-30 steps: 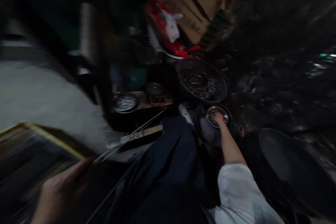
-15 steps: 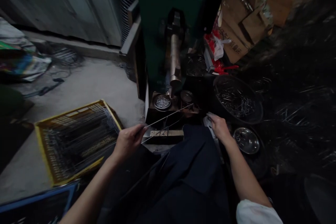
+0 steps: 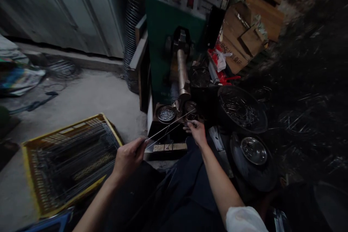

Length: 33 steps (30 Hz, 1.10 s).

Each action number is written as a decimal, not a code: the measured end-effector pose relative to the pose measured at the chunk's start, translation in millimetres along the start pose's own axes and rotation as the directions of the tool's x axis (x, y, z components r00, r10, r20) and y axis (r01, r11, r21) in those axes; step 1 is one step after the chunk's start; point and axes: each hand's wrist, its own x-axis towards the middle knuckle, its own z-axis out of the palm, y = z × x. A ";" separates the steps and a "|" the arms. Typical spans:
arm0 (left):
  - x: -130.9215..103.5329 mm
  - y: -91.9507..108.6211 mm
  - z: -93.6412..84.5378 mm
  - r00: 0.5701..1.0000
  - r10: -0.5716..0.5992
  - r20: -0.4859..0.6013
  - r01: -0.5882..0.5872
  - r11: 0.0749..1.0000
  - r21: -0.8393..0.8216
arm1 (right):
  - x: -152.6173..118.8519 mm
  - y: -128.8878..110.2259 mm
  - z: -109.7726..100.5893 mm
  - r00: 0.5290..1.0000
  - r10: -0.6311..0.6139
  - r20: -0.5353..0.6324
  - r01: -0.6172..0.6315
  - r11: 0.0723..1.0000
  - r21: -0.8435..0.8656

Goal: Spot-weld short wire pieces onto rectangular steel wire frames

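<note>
In the head view, my left hand (image 3: 128,156) is closed around the near end of a thin metal wire piece (image 3: 170,124), whose two long legs slant up to the right. The wire's far end lies by the tip of a machine's metal arm (image 3: 182,70). My right hand (image 3: 198,132) is beside that far end, thumb and forefinger pinched together; what they hold, if anything, is too small to make out. Just left of the arm's tip sits a round dish (image 3: 166,114) full of small shiny metal bits. A second round dish (image 3: 191,107) is partly hidden behind the arm.
A yellow crate (image 3: 73,127) of dark wire pieces stands on the floor at left. At right are a black basin (image 3: 244,127) of metal pieces and a shiny metal bowl (image 3: 254,150). The green machine body (image 3: 160,43) rises ahead, with a cardboard box (image 3: 235,49) beyond it.
My right hand has moved left from beside my right thigh to the wire's far end by the machine. The left hand keeps its hold on the wire piece. The camera view has shifted slightly.
</note>
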 end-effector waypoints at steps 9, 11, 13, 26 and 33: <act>-7.9 -4.7 -7.1 0.999 0.037 -0.008 -0.037 0.997 0.061 | -3.4 -8.4 55.0 0.976 0.205 0.068 -0.211 0.837 0.505; -8.7 -4.6 -7.9 1.000 0.023 -0.012 -0.023 0.998 0.053 | -5.7 -10.5 58.1 0.974 0.215 0.069 -0.218 0.816 0.536; -10.0 -5.1 -8.2 1.000 0.002 -0.024 -0.001 0.999 0.042 | -7.5 -11.6 60.7 0.974 0.217 0.064 -0.215 0.806 0.551; -13.1 -8.6 -13.4 0.998 0.029 -0.063 -0.030 0.999 -0.011 | -6.5 -15.8 70.2 0.988 0.151 0.028 -0.140 0.806 0.575; -6.2 -0.9 -19.9 0.997 0.024 -0.077 -0.024 1.000 -0.004 | -7.2 -25.9 73.1 0.992 0.119 0.038 -0.118 0.797 0.593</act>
